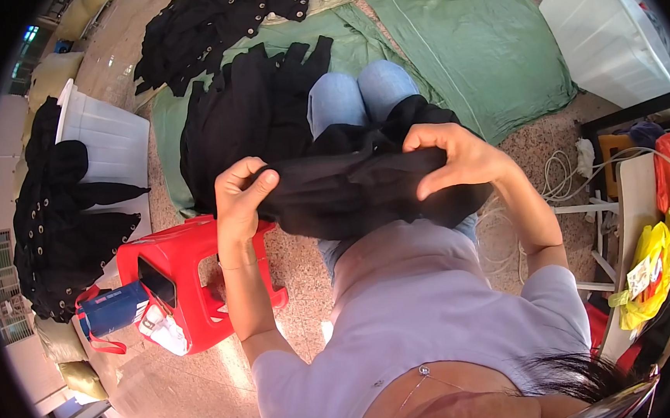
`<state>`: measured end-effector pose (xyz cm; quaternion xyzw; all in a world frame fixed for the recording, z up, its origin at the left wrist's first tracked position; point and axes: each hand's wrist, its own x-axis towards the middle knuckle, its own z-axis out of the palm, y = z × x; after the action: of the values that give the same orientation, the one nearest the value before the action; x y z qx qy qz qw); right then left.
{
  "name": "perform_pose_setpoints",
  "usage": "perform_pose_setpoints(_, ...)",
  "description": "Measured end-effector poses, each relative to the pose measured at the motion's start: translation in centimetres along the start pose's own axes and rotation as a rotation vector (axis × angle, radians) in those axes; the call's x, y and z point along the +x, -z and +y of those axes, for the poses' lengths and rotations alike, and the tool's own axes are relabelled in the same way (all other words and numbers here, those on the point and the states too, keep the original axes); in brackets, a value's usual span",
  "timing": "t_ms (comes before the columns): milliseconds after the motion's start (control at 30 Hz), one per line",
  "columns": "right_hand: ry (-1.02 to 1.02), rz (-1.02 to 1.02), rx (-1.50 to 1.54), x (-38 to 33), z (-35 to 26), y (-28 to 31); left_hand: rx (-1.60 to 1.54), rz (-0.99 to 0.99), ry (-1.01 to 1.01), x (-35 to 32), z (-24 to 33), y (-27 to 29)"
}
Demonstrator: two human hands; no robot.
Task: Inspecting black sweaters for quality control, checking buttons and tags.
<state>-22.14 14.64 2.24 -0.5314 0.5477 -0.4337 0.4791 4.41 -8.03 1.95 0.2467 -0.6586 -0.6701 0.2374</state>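
Observation:
A black garment [349,188] is stretched between my two hands above my lap, and part of it lies over my jeans [335,100]. At its left end, my left hand [242,194] pinches the cloth between thumb and fingers. My right hand [456,158] grips the other end, fingers curled over the top edge and thumb low on the front. Loose black cloth bunches behind and below the stretched part. Just beyond my left hand, a heap of black garments [243,122] rests on a green sheet [479,43].
Left of me stands a red plastic stool [198,253] with a phone [156,280] and a blue box [113,308]. Black clothing with metal eyelets [57,236] hangs over a white bin [116,139]. Another white bin [602,27] stands far right, near coiled cable [558,178] and a yellow bag [650,272].

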Motion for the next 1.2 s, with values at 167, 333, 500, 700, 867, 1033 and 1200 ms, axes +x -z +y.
perform_pose_setpoints(167,-0.034,0.176,0.072,-1.4,0.8,0.4,-0.226,-0.054,0.040,-0.6,1.8,-0.3)
perform_pose_setpoints(333,0.019,0.713,-0.532,-2.4,0.1,-0.1,-0.378,0.029,0.103,-0.6,1.4,-1.7)
perform_pose_setpoints(500,0.505,0.918,-0.786,-3.2,-5.0,-1.5,-0.393,-0.117,0.035,0.2,3.1,-4.3)
perform_pose_setpoints(700,0.879,0.690,-0.932,0.5,-5.5,-5.3,-0.180,-0.119,-0.080,1.2,3.5,-9.0)
perform_pose_setpoints(867,0.869,0.626,-1.124,0.9,-3.0,-5.1,-0.103,-0.022,-0.135,0.6,2.5,-10.7)
perform_pose_setpoints(1033,0.865,0.750,-1.232,2.0,-3.0,-5.4,-0.044,-0.012,-0.179,0.5,2.3,-10.0)
perform_pose_setpoints(1200,0.660,0.648,-0.978,2.4,-0.3,-5.7,0.238,-0.028,-0.388,1.1,0.2,-9.7)
